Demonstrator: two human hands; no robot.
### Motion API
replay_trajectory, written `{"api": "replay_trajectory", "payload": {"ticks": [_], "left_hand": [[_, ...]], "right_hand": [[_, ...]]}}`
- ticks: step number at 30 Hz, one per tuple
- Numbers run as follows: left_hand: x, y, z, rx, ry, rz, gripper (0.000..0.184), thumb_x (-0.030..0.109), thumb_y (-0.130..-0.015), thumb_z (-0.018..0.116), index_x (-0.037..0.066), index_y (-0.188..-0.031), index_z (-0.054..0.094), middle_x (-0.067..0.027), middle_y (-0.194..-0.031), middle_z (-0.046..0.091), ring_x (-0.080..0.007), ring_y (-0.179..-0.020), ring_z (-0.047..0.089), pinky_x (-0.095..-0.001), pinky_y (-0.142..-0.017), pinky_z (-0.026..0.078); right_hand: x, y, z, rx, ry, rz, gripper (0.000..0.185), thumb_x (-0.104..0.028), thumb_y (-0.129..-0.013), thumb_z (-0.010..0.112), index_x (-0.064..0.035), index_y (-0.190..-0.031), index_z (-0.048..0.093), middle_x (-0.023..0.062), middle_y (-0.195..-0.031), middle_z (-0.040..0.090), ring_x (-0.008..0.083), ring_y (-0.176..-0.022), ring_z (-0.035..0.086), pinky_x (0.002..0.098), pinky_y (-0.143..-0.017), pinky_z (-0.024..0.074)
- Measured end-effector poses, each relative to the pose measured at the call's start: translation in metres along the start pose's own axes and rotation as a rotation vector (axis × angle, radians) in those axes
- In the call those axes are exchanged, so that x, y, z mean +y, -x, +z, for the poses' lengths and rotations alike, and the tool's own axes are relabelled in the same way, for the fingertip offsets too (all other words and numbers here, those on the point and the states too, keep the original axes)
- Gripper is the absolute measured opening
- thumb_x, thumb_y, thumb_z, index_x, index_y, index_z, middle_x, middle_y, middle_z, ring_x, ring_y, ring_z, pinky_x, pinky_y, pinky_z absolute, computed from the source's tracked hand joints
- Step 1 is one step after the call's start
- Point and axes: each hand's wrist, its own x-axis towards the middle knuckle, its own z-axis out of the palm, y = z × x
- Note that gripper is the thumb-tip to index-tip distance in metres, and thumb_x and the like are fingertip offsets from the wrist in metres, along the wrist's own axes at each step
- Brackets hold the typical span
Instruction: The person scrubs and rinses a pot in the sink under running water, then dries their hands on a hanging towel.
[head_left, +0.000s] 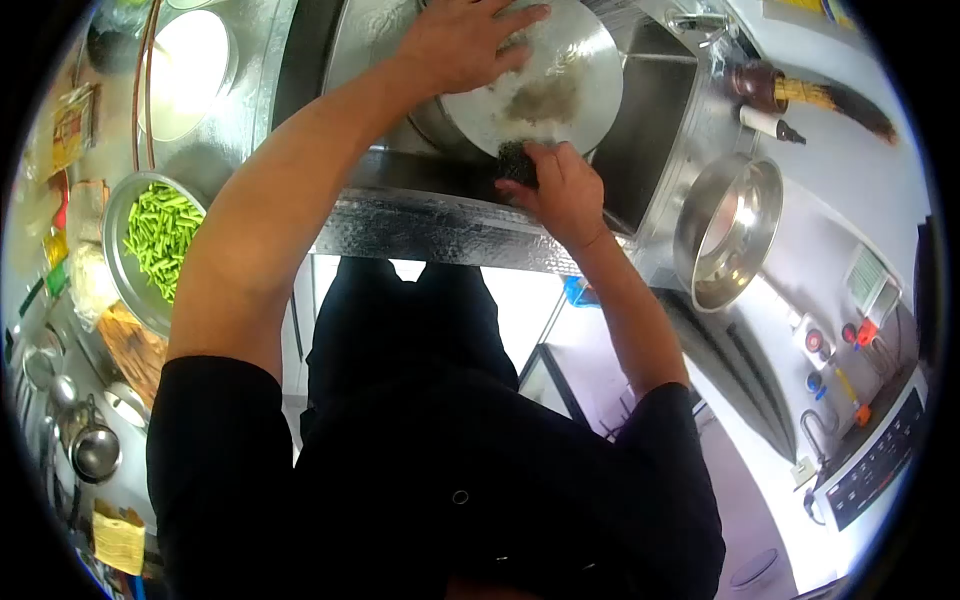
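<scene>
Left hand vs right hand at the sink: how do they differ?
Left hand has fingers spread; right hand has fingers curled. The left shows nothing gripped; the right holds a dark scrubber. The left reaches farther from the body than the right. Both are bare.

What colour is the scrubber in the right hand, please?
The scrubber looks nearly black, seen in the head view.

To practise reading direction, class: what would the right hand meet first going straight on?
Beyond the dark scrubber it holds, the right hand would probably meet the pale round cookware; depth is unclear.
</scene>
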Motion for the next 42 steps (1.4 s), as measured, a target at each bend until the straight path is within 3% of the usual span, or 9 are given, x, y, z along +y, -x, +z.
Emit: {"api": "replay_trajectory", "payload": {"ticks": [3,10,20,23,26,30,32,37,42], "left_hand": [[0.001,0.002,0.002,0.048,0.018,-0.048,0.054,0.031,-0.093,0.060,0.008,-0.140,0.052,-0.0171,-0.148,0.046,-0.0349,-0.141,0.038,-0.0486,-0.117,0.031],[-0.010,0.002,0.017,0.045,-0.008,-0.054,0.053,0.031,-0.092,0.061,0.009,-0.140,0.053,-0.0154,-0.147,0.048,-0.0372,-0.140,0.039,-0.0518,-0.112,0.036],[-0.010,0.004,0.012,0.050,-0.067,-0.018,0.046,0.030,-0.093,0.060,0.009,-0.134,0.059,-0.0150,-0.143,0.051,-0.0360,-0.139,0.039,-0.0489,-0.117,0.030],[-0.021,0.001,0.014,-0.036,-0.125,0.259,0.046,0.028,-0.092,0.060,0.007,-0.133,0.058,-0.0152,-0.142,0.052,-0.0352,-0.139,0.039,-0.0470,-0.119,0.028],[-0.003,0.000,0.004,0.021,0.065,0.006,0.046,0.024,-0.091,0.061,0.006,-0.134,0.057,-0.0169,-0.144,0.050,-0.0351,-0.140,0.038,-0.0447,-0.121,0.025],[-0.020,-0.006,0.018,-0.131,-0.080,0.058,0.050,0.025,-0.092,0.062,0.006,-0.137,0.055,-0.0168,-0.149,0.045,-0.0358,-0.143,0.036,-0.0437,-0.122,0.023],[-0.036,0.002,0.038,0.039,-0.010,0.020,0.044,0.032,-0.100,0.056,0.022,-0.144,0.054,-0.0095,-0.155,0.042,-0.0334,-0.142,0.040,-0.0455,-0.116,0.034],[-0.019,0.007,0.025,-0.018,-0.046,0.019,0.049,0.025,-0.100,0.054,0.022,-0.149,0.047,-0.0079,-0.158,0.037,-0.0344,-0.144,0.035,-0.0471,-0.116,0.033],[-0.027,0.004,0.022,-0.019,-0.054,0.073,0.047,0.023,-0.100,0.054,0.019,-0.147,0.048,-0.0085,-0.158,0.037,-0.0368,-0.144,0.035,-0.0481,-0.116,0.032]], "right_hand": [[-0.012,-0.014,0.006,-0.106,0.066,0.023,0.046,-0.044,-0.074,0.082,-0.0090,-0.096,0.062,0.0078,-0.086,0.059,0.0291,-0.075,0.064,0.0396,-0.059,0.0530],[-0.073,-0.090,0.049,0.261,0.009,0.120,0.033,-0.034,-0.079,0.079,-0.0107,-0.089,0.058,0.0097,-0.087,0.060,0.0323,-0.069,0.065,0.0422,-0.057,0.0521],[-0.077,-0.075,0.042,0.189,-0.004,0.231,0.029,-0.027,-0.079,0.079,-0.0090,-0.090,0.059,0.0122,-0.085,0.063,0.0350,-0.072,0.065,0.0448,-0.061,0.0519],[-0.088,-0.083,0.035,0.197,0.043,0.327,0.030,-0.028,-0.079,0.079,-0.0091,-0.089,0.059,0.0123,-0.085,0.064,0.0350,-0.072,0.065,0.0458,-0.061,0.0516],[-0.073,-0.028,0.030,0.179,0.020,0.382,0.027,-0.030,-0.081,0.075,-0.0096,-0.089,0.059,0.0110,-0.085,0.063,0.0332,-0.077,0.067,0.0446,-0.062,0.0532],[-0.082,-0.077,0.040,0.197,0.022,0.332,0.032,-0.031,-0.078,0.078,-0.0083,-0.089,0.059,0.0117,-0.086,0.063,0.0336,-0.078,0.066,0.0444,-0.065,0.0533],[-0.088,-0.086,0.038,0.204,0.009,0.351,0.032,-0.031,-0.077,0.079,-0.0083,-0.089,0.059,0.0115,-0.086,0.063,0.0336,-0.078,0.066,0.0442,-0.065,0.0533],[-0.068,-0.022,0.029,0.220,-0.008,0.403,0.032,-0.030,-0.076,0.080,-0.0088,-0.087,0.059,0.0106,-0.084,0.063,0.0326,-0.075,0.066,0.0440,-0.065,0.0531],[-0.088,-0.098,0.044,0.311,-0.008,0.342,0.032,-0.034,-0.075,0.079,-0.0098,-0.084,0.060,0.0101,-0.085,0.064,0.0322,-0.079,0.066,0.0442,-0.069,0.0526]]}}
